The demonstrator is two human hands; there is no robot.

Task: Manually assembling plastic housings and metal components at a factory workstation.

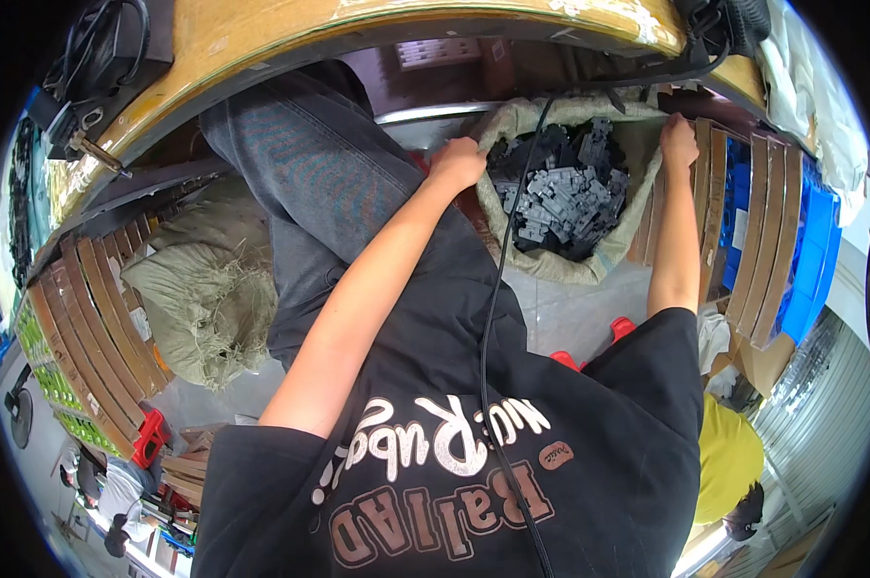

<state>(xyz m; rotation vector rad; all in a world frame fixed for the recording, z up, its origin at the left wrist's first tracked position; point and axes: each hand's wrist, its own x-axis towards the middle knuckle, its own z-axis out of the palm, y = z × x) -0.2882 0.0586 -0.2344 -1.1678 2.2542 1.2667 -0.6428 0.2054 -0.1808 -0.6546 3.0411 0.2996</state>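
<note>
While the left hand point(457, 162) grips the sack point(589, 262) rim, the right hand point(678, 141) clutches the far rim (grey parts point(562, 193) inside)

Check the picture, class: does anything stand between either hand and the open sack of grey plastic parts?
Nothing visible does. The left hand and the right hand both grip the rim of the sack. A black cable crosses the grey parts, but not at either hand.
</note>
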